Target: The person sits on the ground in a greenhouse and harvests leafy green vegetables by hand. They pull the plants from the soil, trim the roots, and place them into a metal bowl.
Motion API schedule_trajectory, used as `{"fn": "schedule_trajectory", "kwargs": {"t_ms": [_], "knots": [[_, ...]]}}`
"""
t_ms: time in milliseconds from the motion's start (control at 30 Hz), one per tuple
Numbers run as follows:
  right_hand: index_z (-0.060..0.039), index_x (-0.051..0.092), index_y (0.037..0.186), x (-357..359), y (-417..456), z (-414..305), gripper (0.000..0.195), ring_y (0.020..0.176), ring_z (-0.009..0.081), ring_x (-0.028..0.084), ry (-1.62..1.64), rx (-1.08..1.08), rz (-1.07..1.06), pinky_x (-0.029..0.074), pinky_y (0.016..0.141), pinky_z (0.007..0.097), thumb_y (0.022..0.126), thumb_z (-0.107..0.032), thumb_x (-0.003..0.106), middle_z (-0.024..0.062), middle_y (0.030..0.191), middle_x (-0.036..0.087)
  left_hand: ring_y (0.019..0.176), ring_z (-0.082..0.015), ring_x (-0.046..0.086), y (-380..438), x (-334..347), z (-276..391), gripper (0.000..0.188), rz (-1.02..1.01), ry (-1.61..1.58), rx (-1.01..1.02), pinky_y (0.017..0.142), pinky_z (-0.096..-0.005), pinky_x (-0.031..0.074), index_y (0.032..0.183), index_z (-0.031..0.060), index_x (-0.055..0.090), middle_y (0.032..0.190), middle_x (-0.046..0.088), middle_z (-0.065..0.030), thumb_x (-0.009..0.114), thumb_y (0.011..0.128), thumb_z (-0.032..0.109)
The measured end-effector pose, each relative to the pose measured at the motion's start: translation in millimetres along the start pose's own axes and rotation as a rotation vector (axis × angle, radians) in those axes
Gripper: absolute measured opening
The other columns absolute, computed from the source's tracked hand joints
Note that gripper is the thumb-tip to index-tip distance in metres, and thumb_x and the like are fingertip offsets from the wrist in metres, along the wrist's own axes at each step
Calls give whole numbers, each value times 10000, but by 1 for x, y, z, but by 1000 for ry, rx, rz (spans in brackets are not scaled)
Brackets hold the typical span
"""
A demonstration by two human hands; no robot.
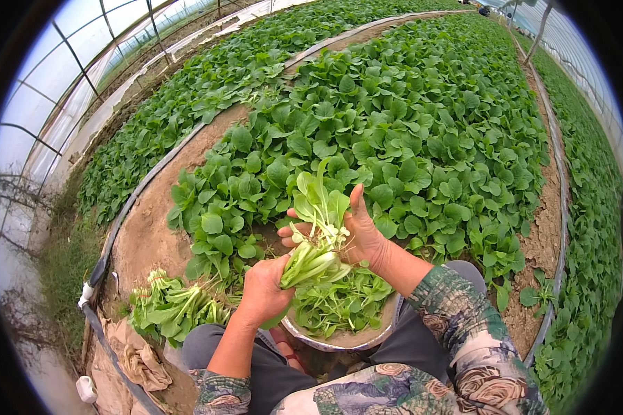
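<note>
My left hand (266, 290) is closed around the stems of a bunch of leafy greens (314, 264), its pale stem bases and thin roots pointing up and away from me. My right hand (363, 231) is spread behind the root end, thumb raised and fingertips showing past the left side. A few upright leaves (316, 199) stand in front of its palm; whether they belong to the bunch is unclear. Below, between my knees, sits a round basin (342, 342) with loose green leaves (337, 306) in it.
Harvested greens (179, 306), some tied with red bands, lie on the ground at left. Nearby are a crumpled tan cloth or sack (140, 358), a dark hose (106, 337) with a white fitting (86, 294), and a white plastic container (86, 389). Dense growing greens (394, 129) spread ahead.
</note>
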State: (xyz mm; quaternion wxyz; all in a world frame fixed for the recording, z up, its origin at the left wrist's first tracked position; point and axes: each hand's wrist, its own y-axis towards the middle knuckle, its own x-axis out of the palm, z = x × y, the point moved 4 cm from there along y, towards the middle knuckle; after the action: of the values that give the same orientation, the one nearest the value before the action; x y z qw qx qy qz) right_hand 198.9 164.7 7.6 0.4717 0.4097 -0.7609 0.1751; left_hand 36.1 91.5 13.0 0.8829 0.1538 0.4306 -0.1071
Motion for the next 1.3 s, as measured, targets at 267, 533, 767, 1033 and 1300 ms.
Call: {"fn": "schedule_trajectory", "kwargs": {"t_ms": [267, 533, 767, 1033, 1300], "knots": [[-7, 590, 1161, -41, -9, 5, 431, 758, 187, 630, 59, -20, 396, 560, 748, 356, 991, -401, 555, 39, 819, 611, 862, -377, 645, -1, 2, -1, 334, -183, 186, -103, 754, -473, 509, 986, 83, 611, 895, 680, -135, 754, 686, 118], [-30, 512, 1001, -67, -22, -21, 260, 443, 57, 233, 185, -237, 803, 213, 419, 252, 1041, -275, 439, -80, 570, 288, 863, -399, 648, -24, -25, -28, 302, -102, 213, -355, 745, -466, 507, 982, 88, 619, 844, 682, -170, 729, 702, 107], [39, 585, 1142, -123, -57, 32, 568, 858, 271, 662, -1948, 667, 530, 526, 734, 388, 883, -460, 668, 187, 924, 658, 833, -391, 624, -28, -41, -23, 343, 109, 0, -184, 729, -456, 491, 994, 94, 619, 843, 665, -151, 744, 676, 72], [-10, 632, 1165, -38, -16, -3, 338, 823, 106, 638, -954, -71, 562, 517, 712, 267, 1008, -293, 534, 69, 970, 703, 720, -272, 571, -30, -34, -12, 722, 184, 507, -82, 687, -393, 439, 1327, 62, 526, 772, 586, -56, 752, 641, 53], [-48, 684, 1092, 19, -8, 24, 362, 1029, 204, 611, -1799, -523, 139, 507, 871, 353, 790, -215, 795, 72, 1045, 671, 672, -220, 529, -20, -13, -9, 426, 222, 817, 111, 687, -362, 403, 1135, 56, 662, 704, 522, -33, 625, 711, 60]]}}
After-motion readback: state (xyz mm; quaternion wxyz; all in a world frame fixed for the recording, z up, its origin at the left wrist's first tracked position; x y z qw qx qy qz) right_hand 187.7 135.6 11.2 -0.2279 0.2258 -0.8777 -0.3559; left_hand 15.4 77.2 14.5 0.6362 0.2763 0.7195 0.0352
